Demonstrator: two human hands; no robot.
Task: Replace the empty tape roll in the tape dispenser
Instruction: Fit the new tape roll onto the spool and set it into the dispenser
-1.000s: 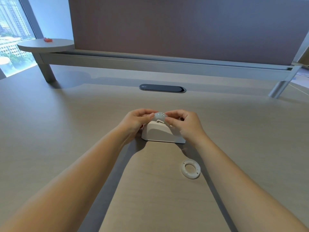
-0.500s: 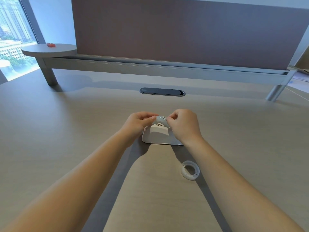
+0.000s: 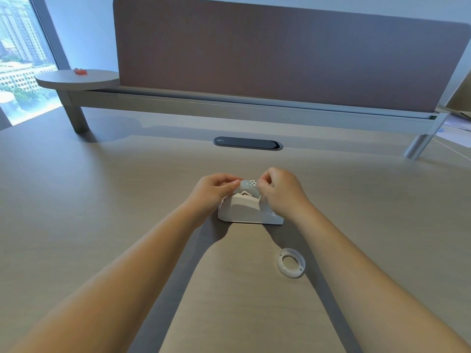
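Note:
A white tape dispenser (image 3: 246, 210) stands on the wooden desk in front of me. A translucent tape roll (image 3: 247, 187) with a white hub sits at its top, partly down in the dispenser. My left hand (image 3: 213, 193) pinches the roll from the left. My right hand (image 3: 279, 193) pinches it from the right, and its fingers hide the roll's right side. An empty white tape core (image 3: 291, 262) lies flat on the desk, nearer to me and to the right.
A dark oval cable port (image 3: 247, 143) is set in the desk (image 3: 102, 200) beyond the dispenser. Behind it a grey rail carries a brown partition screen (image 3: 280, 54). A round side shelf (image 3: 76, 79) at back left holds a small red object.
Both hands have stayed on the roll at the dispenser's top, and the roll sits slightly lower in it. The view has tilted a little; the empty core has not moved.

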